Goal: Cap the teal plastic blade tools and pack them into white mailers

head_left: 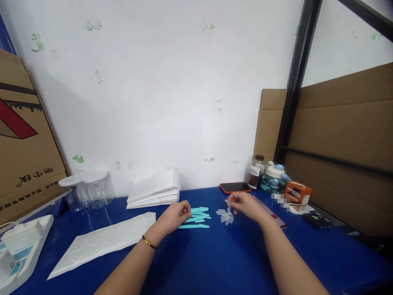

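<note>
My left hand (178,215) rests on the blue table (215,262) with its fingers curled, touching the left end of a small pile of turquoise plastic sticks (198,218). My right hand (244,204) hovers just right of a cluster of small clear plastic pieces (225,216), its fingertips pinched together; I cannot make out anything between them. A ring shows on the left hand and a bracelet on that wrist.
A long white pouch (104,241) lies at left, a stack of white pouches (155,190) behind it. Two clear lidded jars (87,190) stand at the wall. A phone (235,187), a bottle (256,172), a jug (274,178) and an orange carton (297,194) sit at right. Cardboard flanks both sides.
</note>
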`<move>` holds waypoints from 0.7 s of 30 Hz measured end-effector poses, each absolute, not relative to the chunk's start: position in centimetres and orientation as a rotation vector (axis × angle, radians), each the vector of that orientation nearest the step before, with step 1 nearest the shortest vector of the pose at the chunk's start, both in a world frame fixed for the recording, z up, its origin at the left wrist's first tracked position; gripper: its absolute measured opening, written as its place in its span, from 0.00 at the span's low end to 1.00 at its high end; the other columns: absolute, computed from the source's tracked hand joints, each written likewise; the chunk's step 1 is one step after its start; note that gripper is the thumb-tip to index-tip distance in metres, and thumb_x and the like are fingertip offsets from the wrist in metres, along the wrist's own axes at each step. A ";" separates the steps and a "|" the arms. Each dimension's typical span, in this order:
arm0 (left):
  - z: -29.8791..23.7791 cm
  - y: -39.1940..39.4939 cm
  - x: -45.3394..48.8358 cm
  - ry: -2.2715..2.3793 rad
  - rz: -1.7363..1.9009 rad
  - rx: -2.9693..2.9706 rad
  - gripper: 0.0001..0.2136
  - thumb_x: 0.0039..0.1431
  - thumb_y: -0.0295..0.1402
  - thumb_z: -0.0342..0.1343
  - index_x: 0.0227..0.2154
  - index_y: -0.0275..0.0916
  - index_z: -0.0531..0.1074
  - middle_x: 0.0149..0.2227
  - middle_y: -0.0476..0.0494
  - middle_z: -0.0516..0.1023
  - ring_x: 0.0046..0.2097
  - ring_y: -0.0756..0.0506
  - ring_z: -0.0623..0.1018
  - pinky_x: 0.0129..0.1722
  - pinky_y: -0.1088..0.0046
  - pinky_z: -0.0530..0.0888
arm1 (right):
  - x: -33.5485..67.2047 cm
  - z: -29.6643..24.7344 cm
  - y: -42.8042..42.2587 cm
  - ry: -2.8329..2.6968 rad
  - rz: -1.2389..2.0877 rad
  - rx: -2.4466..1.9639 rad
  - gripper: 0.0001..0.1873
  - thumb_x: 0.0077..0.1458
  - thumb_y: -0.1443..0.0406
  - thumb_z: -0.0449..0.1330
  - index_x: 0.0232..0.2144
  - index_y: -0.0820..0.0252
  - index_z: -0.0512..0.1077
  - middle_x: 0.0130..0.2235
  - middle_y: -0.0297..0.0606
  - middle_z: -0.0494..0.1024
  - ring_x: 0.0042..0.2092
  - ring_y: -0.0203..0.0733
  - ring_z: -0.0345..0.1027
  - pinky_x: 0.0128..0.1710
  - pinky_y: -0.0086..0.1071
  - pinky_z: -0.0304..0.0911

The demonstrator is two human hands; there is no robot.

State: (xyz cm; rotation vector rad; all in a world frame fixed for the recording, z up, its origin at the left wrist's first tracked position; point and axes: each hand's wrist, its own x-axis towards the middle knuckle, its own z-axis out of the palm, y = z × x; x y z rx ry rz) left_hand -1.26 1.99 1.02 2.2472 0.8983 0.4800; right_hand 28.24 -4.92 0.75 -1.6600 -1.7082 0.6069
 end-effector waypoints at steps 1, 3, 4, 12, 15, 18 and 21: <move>1.0 2.0 -1.2 0.890 0.484 2.236 0.08 0.55 0.39 0.49 0.30 0.39 0.64 0.26 0.52 0.70 0.28 0.50 0.73 0.26 0.77 0.65 | 27.7 0.8 -4.9 -1.699 0.688 -1.500 0.13 0.51 0.58 0.58 0.33 0.62 0.73 0.27 0.37 0.76 0.28 0.38 0.70 0.29 0.28 0.63; 1.0 2.0 -1.1 0.879 0.486 2.218 0.08 0.55 0.39 0.49 0.31 0.39 0.64 0.26 0.52 0.70 0.28 0.50 0.73 0.26 0.78 0.65 | 26.6 0.8 -4.9 -1.717 0.831 -1.294 0.16 0.51 0.56 0.59 0.36 0.63 0.73 0.28 0.38 0.77 0.30 0.39 0.71 0.30 0.29 0.63; 1.0 2.0 -1.1 0.875 0.485 2.213 0.09 0.55 0.39 0.49 0.31 0.39 0.64 0.26 0.52 0.70 0.28 0.50 0.72 0.26 0.78 0.65 | 25.9 0.8 -4.9 -1.735 0.877 -1.256 0.17 0.51 0.56 0.59 0.37 0.63 0.74 0.27 0.39 0.77 0.30 0.39 0.71 0.30 0.29 0.63; 0.6 1.7 -0.9 0.880 0.470 2.262 0.10 0.55 0.41 0.49 0.32 0.39 0.66 0.27 0.50 0.71 0.27 0.51 0.70 0.25 0.78 0.64 | 23.8 0.4 -4.9 -1.767 0.943 -1.273 0.18 0.50 0.54 0.60 0.36 0.63 0.74 0.25 0.38 0.78 0.26 0.35 0.68 0.21 0.24 0.55; 0.6 1.6 -0.8 0.873 0.451 2.251 0.10 0.55 0.41 0.49 0.31 0.38 0.66 0.25 0.50 0.72 0.27 0.50 0.71 0.26 0.78 0.65 | 23.8 0.5 -5.0 -1.783 0.936 -1.288 0.18 0.50 0.54 0.60 0.35 0.63 0.75 0.25 0.38 0.78 0.25 0.34 0.67 0.21 0.24 0.54; 0.7 1.6 -0.7 0.864 0.448 2.234 0.10 0.55 0.41 0.50 0.32 0.38 0.66 0.25 0.50 0.72 0.28 0.50 0.72 0.27 0.78 0.65 | 23.6 0.7 -5.1 -1.799 0.933 -1.288 0.17 0.49 0.54 0.60 0.34 0.63 0.75 0.25 0.38 0.78 0.24 0.34 0.67 0.21 0.24 0.55; 0.8 1.3 -0.5 0.851 0.456 2.217 0.10 0.54 0.41 0.50 0.31 0.38 0.66 0.26 0.50 0.73 0.28 0.50 0.72 0.27 0.77 0.66 | 23.1 0.6 -5.3 -1.812 0.948 -1.283 0.17 0.50 0.55 0.60 0.34 0.63 0.75 0.25 0.38 0.78 0.24 0.34 0.67 0.22 0.25 0.56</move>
